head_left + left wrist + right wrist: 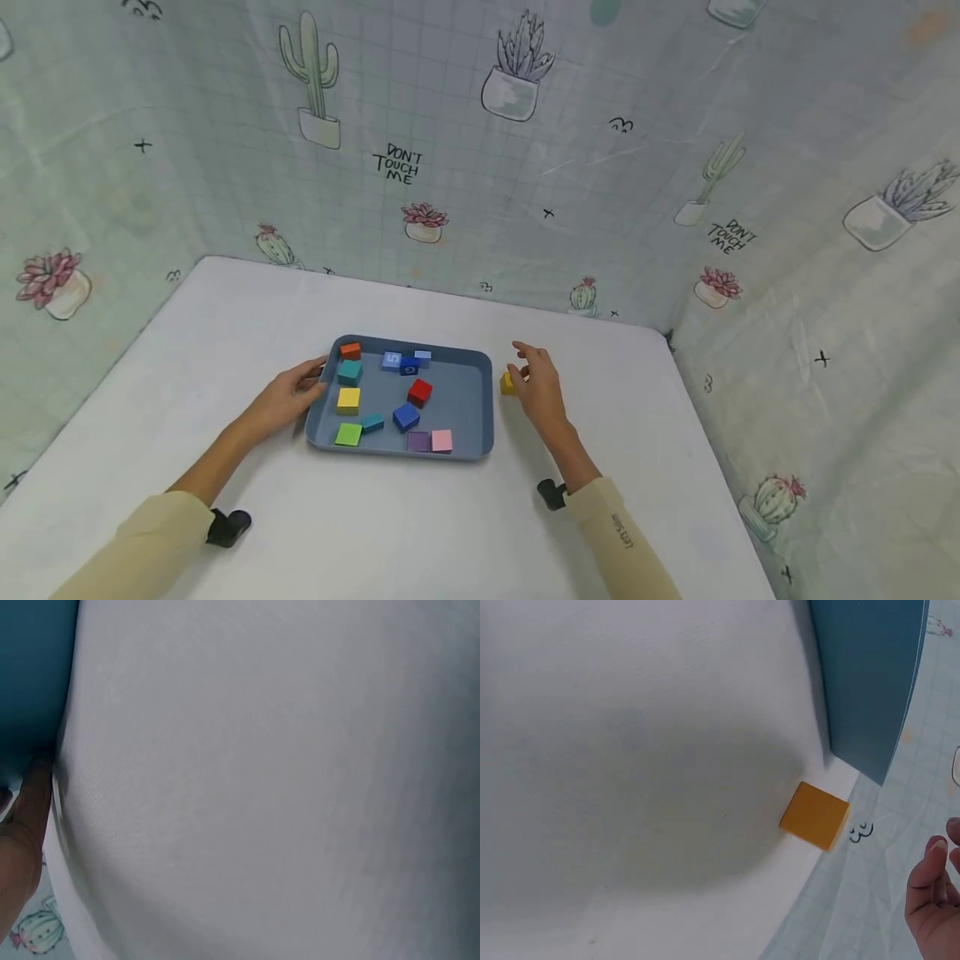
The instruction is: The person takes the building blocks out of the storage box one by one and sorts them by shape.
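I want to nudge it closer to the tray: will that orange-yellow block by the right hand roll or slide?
The orange-yellow block looks flat-faced and square-edged, so it probably slides rather than rolls. Small and squat, it seems unlikely to tip.

A white table (420, 533) stood inside pale green cloth walls (675, 167) printed with potted cacti, pink succulents and the words "DON'T TOUCH ME" (398, 163), the cloth meeting the tabletop along its far and right edges.

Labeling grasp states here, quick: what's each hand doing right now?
Left hand: open, fingers resting on the blue tray's left rim.
Right hand: open, holding nothing, just above the yellow block beside the tray.
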Tool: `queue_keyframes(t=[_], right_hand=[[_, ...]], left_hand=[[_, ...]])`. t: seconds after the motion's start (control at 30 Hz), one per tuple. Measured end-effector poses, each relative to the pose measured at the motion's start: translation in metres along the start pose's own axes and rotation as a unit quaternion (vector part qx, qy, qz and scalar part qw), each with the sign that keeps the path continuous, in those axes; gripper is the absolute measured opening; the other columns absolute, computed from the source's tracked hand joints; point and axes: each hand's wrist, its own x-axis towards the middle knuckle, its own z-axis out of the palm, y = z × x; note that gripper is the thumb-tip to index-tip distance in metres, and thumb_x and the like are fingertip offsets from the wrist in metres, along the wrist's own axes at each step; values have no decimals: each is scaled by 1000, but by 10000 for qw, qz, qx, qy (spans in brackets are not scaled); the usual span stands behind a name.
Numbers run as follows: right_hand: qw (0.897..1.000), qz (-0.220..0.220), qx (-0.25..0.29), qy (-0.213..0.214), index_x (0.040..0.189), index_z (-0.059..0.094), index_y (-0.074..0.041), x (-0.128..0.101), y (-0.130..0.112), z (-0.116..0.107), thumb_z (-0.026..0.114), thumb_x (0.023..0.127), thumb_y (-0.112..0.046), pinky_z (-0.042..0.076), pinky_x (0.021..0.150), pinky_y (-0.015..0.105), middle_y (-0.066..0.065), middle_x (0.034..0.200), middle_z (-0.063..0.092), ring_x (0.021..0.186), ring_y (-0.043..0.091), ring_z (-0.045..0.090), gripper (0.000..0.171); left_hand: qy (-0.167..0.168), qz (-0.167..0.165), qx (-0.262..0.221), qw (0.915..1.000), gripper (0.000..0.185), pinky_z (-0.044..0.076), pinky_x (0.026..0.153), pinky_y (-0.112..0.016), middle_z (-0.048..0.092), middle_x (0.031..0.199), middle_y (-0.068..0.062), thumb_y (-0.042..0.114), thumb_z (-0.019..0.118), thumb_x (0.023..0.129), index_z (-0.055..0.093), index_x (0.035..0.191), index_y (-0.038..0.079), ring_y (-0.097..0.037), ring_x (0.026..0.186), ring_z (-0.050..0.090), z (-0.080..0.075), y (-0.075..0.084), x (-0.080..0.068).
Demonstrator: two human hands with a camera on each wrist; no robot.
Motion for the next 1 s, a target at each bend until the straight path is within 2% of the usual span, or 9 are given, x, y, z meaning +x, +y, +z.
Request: queue_keyframes(t=[0.23, 0.47, 0.6, 0.8, 1.0], right_hand=[[9996, -65, 95, -259, 125, 57, -3, -2, -8, 7, 66, 88, -5, 52, 62, 26, 16, 104, 59, 76, 16, 57, 39], [9997, -121, -34, -189, 124, 58, -4, -1, -12, 14, 63, 89, -1, 52, 65, 24, 13, 111, 54, 86, 18, 59, 36], [9994, -242, 31, -228, 124, 58, -4, 2, -16, 16, 62, 89, 1, 53, 64, 24, 14, 111, 53, 87, 18, 60, 36], [9982, -319, 2, -513, 125, 57, -4, 2, -18, 24, 62, 89, 0, 52, 64, 22, 13, 108, 57, 84, 15, 58, 37], [9963, -301, -208, -778, 127, 56, -6, 2, -27, 21, 60, 92, -4, 51, 63, 20, 14, 110, 57, 83, 14, 56, 35]], left_hand=[[-51, -5, -31, 10000, 57, 39, 98, -56, 38, 138, -31, 18, 50, 98, 27, 145, -4, -44, 120, 44, -1, -2, -3], [-29, -9, -96, 9999, 57, 38, 99, -55, 38, 138, -31, 19, 50, 99, 27, 146, -3, -44, 120, 44, 0, -1, -5], [-28, 31, -135, 9999, 58, 38, 99, -54, 38, 138, -30, 21, 50, 99, 26, 146, -3, -44, 121, 44, 0, 0, -4], [-22, 45, -136, 9999, 58, 36, 101, -54, 37, 139, -30, 22, 49, 99, 26, 146, -3, -44, 123, 42, 0, -2, -2], [-66, 16, -99, 9999, 57, 38, 99, -54, 37, 139, -30, 19, 50, 99, 26, 146, -3, -44, 121, 43, 0, 1, -1]])
